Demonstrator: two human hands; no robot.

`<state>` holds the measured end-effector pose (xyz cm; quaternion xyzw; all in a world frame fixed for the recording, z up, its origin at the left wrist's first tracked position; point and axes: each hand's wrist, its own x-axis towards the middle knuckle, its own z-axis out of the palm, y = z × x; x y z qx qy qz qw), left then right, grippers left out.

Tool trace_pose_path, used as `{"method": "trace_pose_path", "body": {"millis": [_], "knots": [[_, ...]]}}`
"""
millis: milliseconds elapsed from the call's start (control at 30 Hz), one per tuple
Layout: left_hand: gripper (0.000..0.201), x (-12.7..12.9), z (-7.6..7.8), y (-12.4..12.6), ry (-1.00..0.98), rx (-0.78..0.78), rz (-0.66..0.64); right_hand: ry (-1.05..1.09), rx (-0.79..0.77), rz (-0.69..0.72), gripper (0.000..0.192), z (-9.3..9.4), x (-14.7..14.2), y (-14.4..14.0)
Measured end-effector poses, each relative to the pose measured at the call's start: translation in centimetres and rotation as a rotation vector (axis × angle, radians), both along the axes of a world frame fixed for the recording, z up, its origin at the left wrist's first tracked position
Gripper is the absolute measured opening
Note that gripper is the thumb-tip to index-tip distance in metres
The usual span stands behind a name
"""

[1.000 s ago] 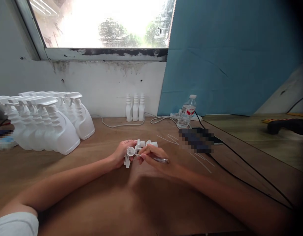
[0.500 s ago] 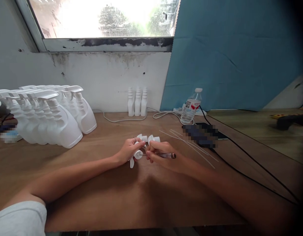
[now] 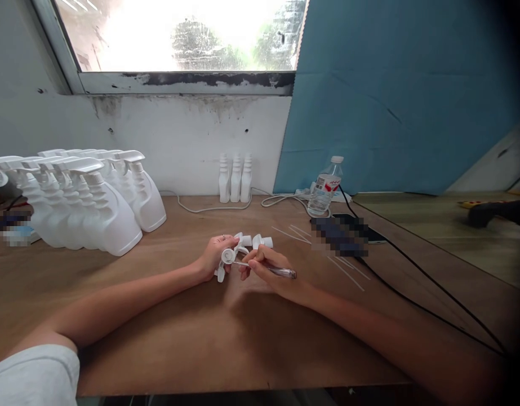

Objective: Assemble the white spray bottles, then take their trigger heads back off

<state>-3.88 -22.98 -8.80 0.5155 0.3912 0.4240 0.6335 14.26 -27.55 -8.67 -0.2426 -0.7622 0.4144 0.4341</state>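
1. Brown table (image 3: 179, 338) is filling lwr half of frame, bearing most items below.
2. Blue sheet (image 3: 382, 101) is hanging at upper R, covering wall there.
3. Window (image 3: 175, 34) is letting bright light in, upper L to top ctr.
4. White spray bottles (image 3: 120, 225) are standing packed tight at mid-L, w/ trigger tops on, approx. two rows.
5. Water bottle (image 3: 324, 194) is standing R of ctr, nr foot of blue sheet; clear plastic, red/white label.
6. Left hand (image 3: 215, 256) is gripping a trigger head (image 3: 228, 257) at frame ctr, fingers clamped on it.
7. Right hand (image 3: 270, 265) is pinching a pen-like tool (image 3: 284, 273) just R of ctr, thumb & fingers closed on it.
8. Three small bottles (image 3: 235, 183) are standing side by side nr wall, above frame ctr.
9. Trigger head is sitting in left hand w/ round open end facing cam, lever pointing down. Two more white heads (image 3: 263, 242) are lying just beyond the hands; can't tell if nearer one is touching left hand.
10. Pen-like tool is pointing L, slim shaft reaching to the round opening; tip too small to tell if touching.
11. Thin white tubes (image 3: 345, 273) are lying diagonally R of right hand.
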Motion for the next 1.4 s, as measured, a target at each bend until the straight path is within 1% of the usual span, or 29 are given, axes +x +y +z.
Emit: {"method": "trace_pose_path", "body": {"millis": [67,200,267,367,400,433,467,500,600,667,733,800,900,967,1033,1100,1167,1233,1300,1400], "knots": [[0.040,0.0,-0.1,0.2,-0.015,0.007,0.029,0.045,-0.007,0.000,0.024,-0.5,-0.3,0.0],[0.040,-0.1,-0.1,0.2,-0.013,0.014,0.050,-0.041,0.029,-0.056,0.022,-0.4,-0.5,0.0],[0.040,0.0,0.0,0.1,-0.006,0.013,0.045,-0.018,-0.027,-0.068,0.025,0.1,-0.6,0.2],[0.040,0.1,0.2,-0.1,0.009,0.011,0.031,0.046,-0.196,-0.040,0.029,0.9,-0.7,0.6],[0.040,0.1,0.2,-0.1,0.010,0.010,0.029,0.046,-0.217,-0.036,0.029,1.1,-0.7,0.5],[0.040,0.1,0.2,-0.1,0.008,0.008,0.031,0.031,-0.205,-0.039,0.028,1.2,-0.6,0.4],[0.040,0.2,0.2,-0.1,0.003,0.007,0.035,-0.007,-0.159,-0.054,0.026,1.2,-0.5,0.2],[0.040,0.2,0.2,-0.1,-0.004,0.005,0.041,-0.059,-0.080,-0.076,0.024,1.1,-0.4,0.0],[0.039,0.1,0.1,0.0,-0.026,0.001,0.053,-0.232,0.239,-0.103,0.017,0.5,-0.2,-0.5],[0.039,0.1,0.0,0.0,-0.035,0.000,0.055,-0.259,0.466,-0.100,0.011,0.1,-0.3,-0.5],[0.039,0.0,-0.1,0.1,-0.046,-0.008,0.049,-0.252,0.654,-0.101,0.006,-0.2,-0.5,-0.1],[0.039,0.0,-0.2,0.1,-0.061,-0.020,0.034,-0.297,0.817,-0.147,0.009,-0.1,-0.7,0.3],[0.038,-0.1,-0.4,0.3,-0.107,-0.035,0.020,-0.501,1.068,-0.216,0.024,0.1,-0.6,1.0],[0.038,0.0,-0.5,0.4,-0.133,-0.049,0.011,-0.634,1.226,-0.205,0.030,0.2,-0.3,1.4],[0.039,-0.1,-0.6,0.5,-0.141,-0.070,-0.001,-0.705,1.336,-0.184,0.030,0.2,-0.1,1.7],[0.040,-0.1,-0.6,0.6,-0.121,-0.082,-0.009,-0.692,1.400,-0.184,0.027,0.3,0.1,1.8],[0.042,-0.1,-0.6,0.6,-0.090,-0.072,-0.004,-0.633,1.413,-0.199,0.026,0.6,0.5,1.7],[0.043,-0.2,-0.7,0.6,-0.072,-0.043,0.014,-0.594,1.348,-0.240,0.029,1.1,1.0,1.7],[0.044,-0.4,-0.8,0.9,-0.078,0.007,0.042,-0.561,1.217,-0.287,0.033,1.8,2.0,2.0],[0.040,-0.9,-1.1,1.7,-0.068,0.128,0.074,-0.477,0.960,-0.335,0.033,3.0,4.1,2.8]]}}
